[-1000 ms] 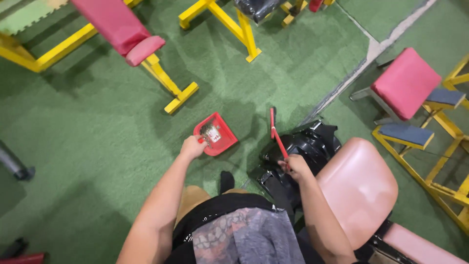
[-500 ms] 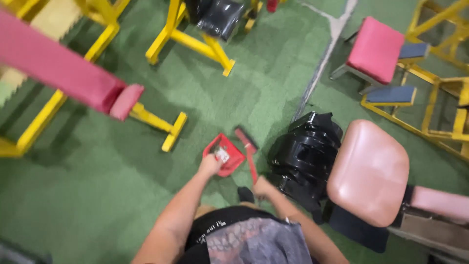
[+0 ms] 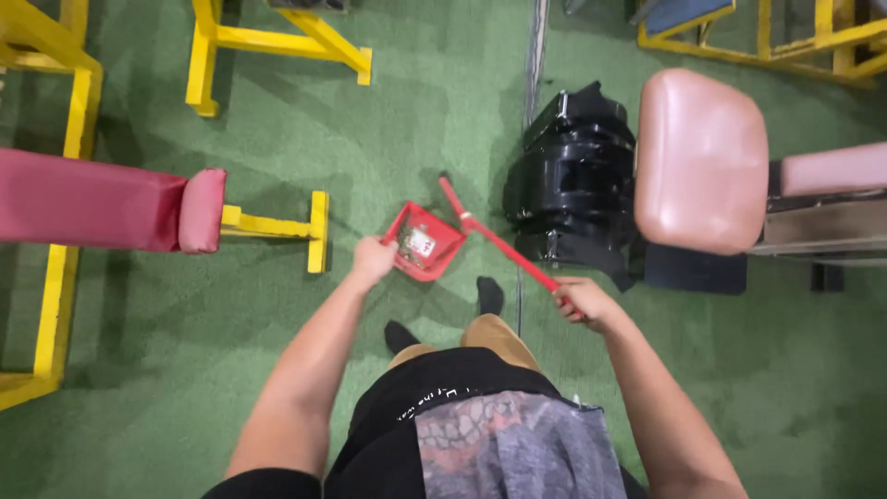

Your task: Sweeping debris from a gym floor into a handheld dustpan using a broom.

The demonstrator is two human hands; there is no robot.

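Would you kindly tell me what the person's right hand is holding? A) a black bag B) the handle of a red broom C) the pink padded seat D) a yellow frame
B: the right hand grips the end of the red broom, whose head rests beside the red dustpan held by the left hand.

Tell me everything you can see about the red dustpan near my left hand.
The red dustpan looks like moulded plastic, a shallow square tray with raised walls. It sits low over the green carpet floor, turned corner-on. The left hand grips its near edge, where the handle is hidden. Inside lie some small debris and a whitish scrap. The head of the red broom, held by the right hand, meets its far right side.
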